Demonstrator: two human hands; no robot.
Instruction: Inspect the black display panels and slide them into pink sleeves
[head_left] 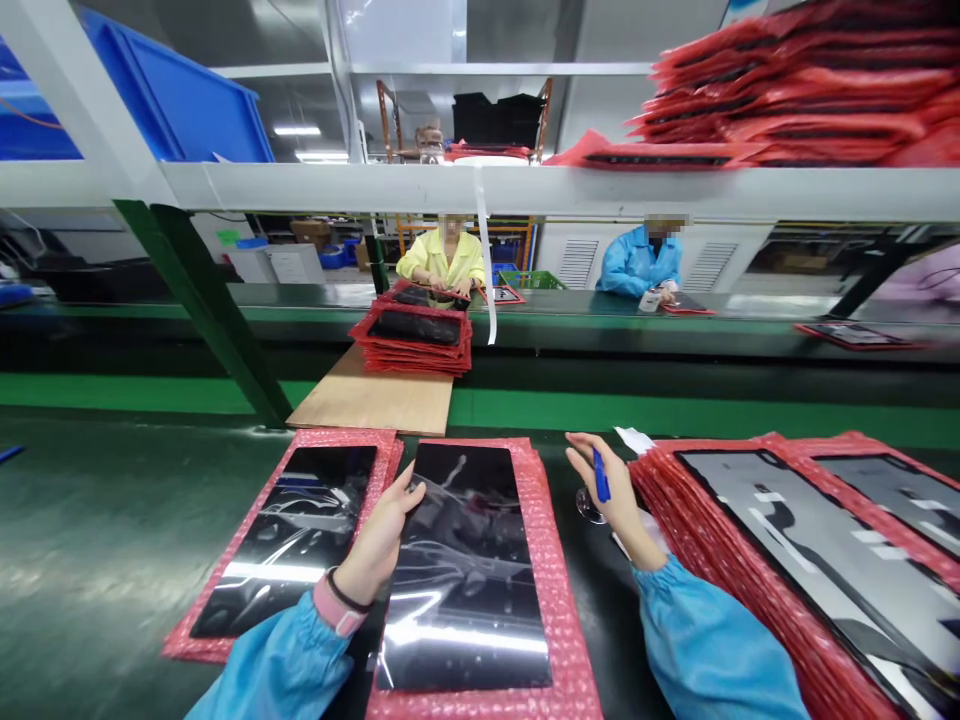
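Note:
A black glossy panel lies on a red bubble-wrap sheet directly in front of me. My left hand rests on the panel's left edge, fingers curled against it. My right hand hovers to the right of the panel and holds a blue pen between its fingers. A second black panel on red wrap lies to the left. A tilted stack of panels in red wrap sits to the right of my right hand.
A wooden board bridges to the far belt, where another stack of red-wrapped panels sits. Two people in yellow and blue work across the line. Red wrap piles and blue bins fill the shelf above.

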